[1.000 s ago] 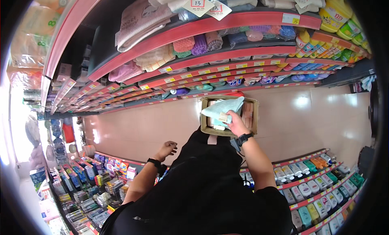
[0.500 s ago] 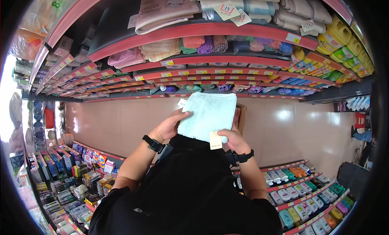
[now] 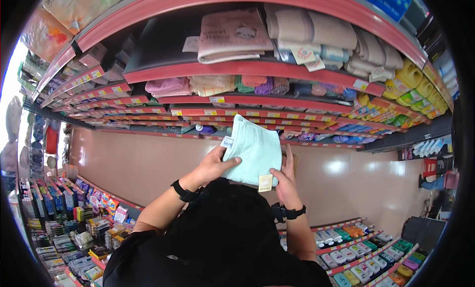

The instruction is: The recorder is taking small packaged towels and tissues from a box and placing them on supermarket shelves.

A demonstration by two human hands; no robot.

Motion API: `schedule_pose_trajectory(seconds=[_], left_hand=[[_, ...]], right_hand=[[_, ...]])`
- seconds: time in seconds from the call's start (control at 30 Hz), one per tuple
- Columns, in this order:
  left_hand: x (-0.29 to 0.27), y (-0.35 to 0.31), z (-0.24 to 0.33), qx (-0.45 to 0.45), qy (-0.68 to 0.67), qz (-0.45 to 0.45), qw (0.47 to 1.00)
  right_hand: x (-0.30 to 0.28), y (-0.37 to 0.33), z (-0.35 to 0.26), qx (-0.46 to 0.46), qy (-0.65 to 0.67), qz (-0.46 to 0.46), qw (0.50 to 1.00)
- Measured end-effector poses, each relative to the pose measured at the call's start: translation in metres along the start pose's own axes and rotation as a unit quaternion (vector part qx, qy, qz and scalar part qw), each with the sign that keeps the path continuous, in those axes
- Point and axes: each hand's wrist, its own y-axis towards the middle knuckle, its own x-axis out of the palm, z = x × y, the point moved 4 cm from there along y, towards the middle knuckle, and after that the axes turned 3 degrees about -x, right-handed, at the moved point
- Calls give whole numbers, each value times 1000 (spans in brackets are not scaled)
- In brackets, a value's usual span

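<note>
A folded mint-green towel (image 3: pixel 252 151) is held up in front of my chest. My left hand (image 3: pixel 213 166) grips its left side, the thumb lying on the front and the fingers behind. My right hand (image 3: pixel 285 180) has its thumb on the lower right corner, while its fingers stretch up along the right edge, partly behind the cloth. From that lower edge hangs a cream paper tag (image 3: pixel 265 183). A small white label (image 3: pixel 227 142) sticks out at the left, just above my left hand. A brown cardboard box (image 3: pixel 296 163) shows partly behind my right hand.
Ahead, red-edged shelves hold a folded pink towel (image 3: pixel 235 37), beige towels (image 3: pixel 311 27) and yellow jugs (image 3: pixel 408 81). Bottles (image 3: pixel 346 257) fill a low rack at the right. Small packaged goods (image 3: pixel 74 237) line the left. Tiled floor (image 3: pixel 341 175) lies between, with a person's leg (image 3: pixel 433 182) far right.
The towel has tilted, its upper right corner dropping. My right fingers now show straighter along its edge. The shelves sit lower in view, and more of the top shelf shows.
</note>
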Motion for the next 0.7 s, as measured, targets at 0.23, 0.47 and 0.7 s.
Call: schedule_pose_trajectory(seconds=[0.23,0.47,0.7], left_hand=[[-26,-22,79,93,23,-55,994],[-86,-23,163,258,122,35,958],[-147,24,203,257,93,52,961]], right_hand=[[52,8,-55,-118,-212,-12,970],[164,61,-147,-314,-420,-95,846],[239,132,-175,-367,-514,-117,766]])
